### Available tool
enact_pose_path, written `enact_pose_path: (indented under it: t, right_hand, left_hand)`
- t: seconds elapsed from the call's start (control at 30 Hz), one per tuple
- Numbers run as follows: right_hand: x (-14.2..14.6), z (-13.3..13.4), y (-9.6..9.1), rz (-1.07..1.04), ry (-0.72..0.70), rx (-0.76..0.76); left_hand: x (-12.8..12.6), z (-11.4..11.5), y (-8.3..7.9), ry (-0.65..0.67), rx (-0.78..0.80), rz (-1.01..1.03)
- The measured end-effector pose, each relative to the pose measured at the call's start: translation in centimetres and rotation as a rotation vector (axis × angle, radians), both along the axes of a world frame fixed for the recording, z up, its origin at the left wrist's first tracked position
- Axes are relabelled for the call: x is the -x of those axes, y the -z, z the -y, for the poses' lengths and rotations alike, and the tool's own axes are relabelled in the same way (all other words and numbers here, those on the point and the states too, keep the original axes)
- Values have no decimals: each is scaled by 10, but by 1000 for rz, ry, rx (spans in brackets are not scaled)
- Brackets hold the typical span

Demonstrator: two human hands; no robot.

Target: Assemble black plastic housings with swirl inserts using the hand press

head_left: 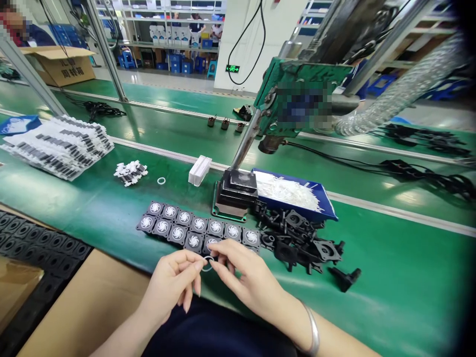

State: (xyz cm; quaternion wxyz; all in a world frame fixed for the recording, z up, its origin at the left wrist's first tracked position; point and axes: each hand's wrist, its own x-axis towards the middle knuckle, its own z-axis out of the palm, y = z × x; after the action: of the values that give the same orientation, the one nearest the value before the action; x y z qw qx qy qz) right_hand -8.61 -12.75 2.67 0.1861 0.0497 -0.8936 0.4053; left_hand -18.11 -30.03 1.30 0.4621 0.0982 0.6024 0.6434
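My left hand [174, 285] and my right hand [241, 275] meet at the near edge of the green belt [390, 277]. Together their fingertips pinch a small white ring [207, 265]. Just beyond them lie two rows of black square parts with white swirl inserts [193, 229]. To the right of those rows sits a loose heap of empty black parts [301, 243]. A silver bangle [313, 333] is on my right wrist.
A green press [297, 99] with a black block base [238, 193] stands behind the rows. Beside it is a blue tray of white pieces [293, 193]. A white ring [161, 181], a white block [200, 170] and stacked strips [59, 146] lie further left. Black trays [37, 248] are at my left.
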Motion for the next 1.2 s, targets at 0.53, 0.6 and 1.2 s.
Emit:
enact_pose_path:
  t: [0.53, 0.6, 1.2]
  right_hand:
    - [-16, -5, 7, 80, 43, 225]
    - [-19, -6, 8, 5, 18, 187]
    - [-45, -8, 8, 98, 197, 340]
  left_hand:
    - [-15, -9, -6, 84, 24, -253]
    - [-16, -11, -7, 92, 42, -283]
    - [-24, -27, -12, 202, 28, -238]
